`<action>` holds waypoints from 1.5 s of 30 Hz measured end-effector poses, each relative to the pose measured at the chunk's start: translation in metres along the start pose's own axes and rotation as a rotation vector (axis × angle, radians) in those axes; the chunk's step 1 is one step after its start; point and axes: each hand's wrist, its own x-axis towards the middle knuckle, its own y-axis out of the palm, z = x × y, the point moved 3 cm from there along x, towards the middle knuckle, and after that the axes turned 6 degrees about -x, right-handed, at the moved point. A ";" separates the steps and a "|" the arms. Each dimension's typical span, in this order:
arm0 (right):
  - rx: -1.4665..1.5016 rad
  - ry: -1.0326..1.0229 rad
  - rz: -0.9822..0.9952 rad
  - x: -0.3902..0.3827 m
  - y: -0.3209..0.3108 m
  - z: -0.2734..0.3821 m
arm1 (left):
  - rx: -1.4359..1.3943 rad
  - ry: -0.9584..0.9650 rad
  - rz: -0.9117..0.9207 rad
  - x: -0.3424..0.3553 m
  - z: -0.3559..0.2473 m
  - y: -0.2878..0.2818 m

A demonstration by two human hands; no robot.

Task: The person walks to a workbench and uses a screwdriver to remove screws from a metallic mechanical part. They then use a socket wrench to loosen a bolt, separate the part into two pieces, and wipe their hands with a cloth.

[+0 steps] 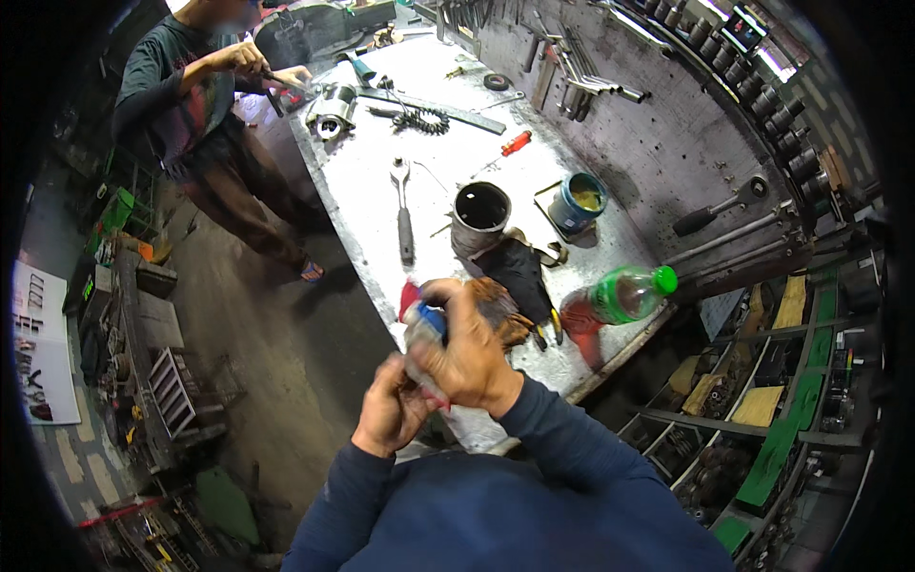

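Observation:
Over the near edge of the metal-topped bench, my right hand [469, 355] is closed round a blurred, tube-like thing [431, 320] in blue and pale grey, with red at its ends. My fingers cover much of it, so its exact kind does not show. Just below and to the left, my left hand [389, 408] is closed at its lower end. Beyond my hands lies a ratchet wrench [404, 214] with a dark handle. Brown-stained gloves [500, 310] and a black glove [515, 272] lie right of my right hand.
A dark, open can [481, 208], a blue tin [578, 202] and a green-capped bottle of red liquid [624, 296] stand on the bench [457, 157]. A co-worker [191, 95] works at its far left. Tools hang on the right-hand board; shelves [762, 419] stand lower right.

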 end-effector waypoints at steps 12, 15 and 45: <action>-0.850 -0.195 0.159 0.041 0.202 0.040 | 0.205 0.120 -0.408 -0.009 -0.168 -0.097; -0.752 -0.255 0.122 0.067 0.229 0.048 | 0.104 0.125 -0.402 -0.016 -0.197 -0.122; -0.328 -0.239 0.441 0.384 0.515 0.032 | -0.161 0.098 -0.141 -0.010 -0.551 -0.288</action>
